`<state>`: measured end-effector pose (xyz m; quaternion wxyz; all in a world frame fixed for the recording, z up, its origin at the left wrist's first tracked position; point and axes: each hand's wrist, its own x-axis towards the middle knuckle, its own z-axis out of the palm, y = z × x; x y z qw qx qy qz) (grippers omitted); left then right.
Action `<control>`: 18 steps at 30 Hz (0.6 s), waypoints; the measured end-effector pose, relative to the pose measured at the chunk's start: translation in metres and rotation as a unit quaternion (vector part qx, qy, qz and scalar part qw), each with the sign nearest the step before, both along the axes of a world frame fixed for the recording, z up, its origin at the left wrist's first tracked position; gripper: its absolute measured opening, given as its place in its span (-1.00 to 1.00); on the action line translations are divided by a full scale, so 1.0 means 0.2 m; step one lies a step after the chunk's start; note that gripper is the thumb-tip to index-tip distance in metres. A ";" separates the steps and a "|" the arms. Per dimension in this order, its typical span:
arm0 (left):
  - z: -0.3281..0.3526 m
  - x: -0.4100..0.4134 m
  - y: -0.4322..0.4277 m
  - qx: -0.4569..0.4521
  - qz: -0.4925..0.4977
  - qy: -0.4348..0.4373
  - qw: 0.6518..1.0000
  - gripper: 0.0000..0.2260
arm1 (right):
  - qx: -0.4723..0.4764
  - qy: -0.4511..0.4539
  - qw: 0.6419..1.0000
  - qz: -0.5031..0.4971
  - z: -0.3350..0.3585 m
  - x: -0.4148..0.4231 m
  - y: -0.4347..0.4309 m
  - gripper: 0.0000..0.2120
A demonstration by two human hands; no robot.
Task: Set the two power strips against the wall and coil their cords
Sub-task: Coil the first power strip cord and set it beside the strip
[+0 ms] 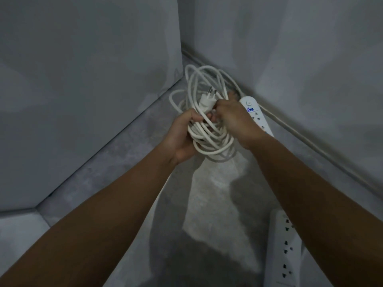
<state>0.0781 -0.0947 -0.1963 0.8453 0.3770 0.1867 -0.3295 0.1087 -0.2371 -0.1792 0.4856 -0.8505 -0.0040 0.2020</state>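
A bundle of white cord hangs in loops in the room's corner, held above the floor. My left hand grips the loops from the left. My right hand pinches the cord just below its white plug, whose two pins point up. One white power strip with a round switch and blue writing lies along the right wall, partly behind my right wrist. A second white power strip lies on the floor at the lower right, partly under my right forearm.
Grey walls meet in a corner behind the cord. A pale cable runs along the foot of the right wall. The concrete floor is lit in a patch between my arms.
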 end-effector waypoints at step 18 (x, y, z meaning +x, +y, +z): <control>0.14 0.09 -0.12 0.200 0.060 -0.037 0.977 -0.82 | 0.112 -0.020 0.939 -0.325 0.07 -0.02 0.13 -0.51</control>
